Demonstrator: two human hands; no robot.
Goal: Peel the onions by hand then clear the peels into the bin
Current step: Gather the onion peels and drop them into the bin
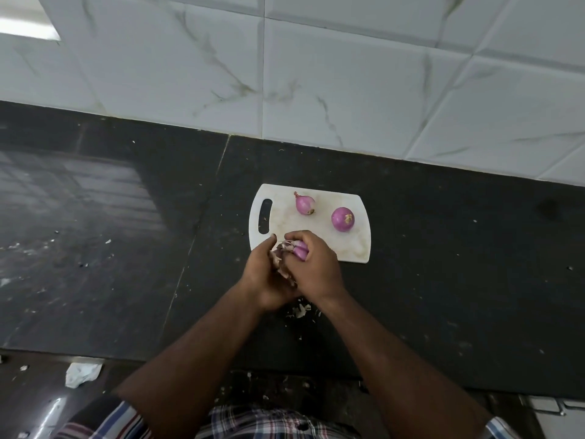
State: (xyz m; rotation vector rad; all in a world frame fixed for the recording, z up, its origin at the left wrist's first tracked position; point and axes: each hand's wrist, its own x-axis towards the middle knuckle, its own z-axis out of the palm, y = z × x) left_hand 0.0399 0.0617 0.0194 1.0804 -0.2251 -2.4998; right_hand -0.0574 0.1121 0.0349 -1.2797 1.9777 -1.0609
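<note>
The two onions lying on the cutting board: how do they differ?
The left onion is smaller and elongated, lying on its side with a pointed tip toward the wall; the right onion is bigger and round, its root end facing up toward the camera. The left one sits nearer the handle slot of the cutting board. Both are purple, glossy and untouched by either hand.

A single wide-angle camera on the person's head looks forward and steeply down onto the dark worktop (443, 280). It sits close above both forearms, with the tiled wall (316, 74) filling the upper part of the view.
</note>
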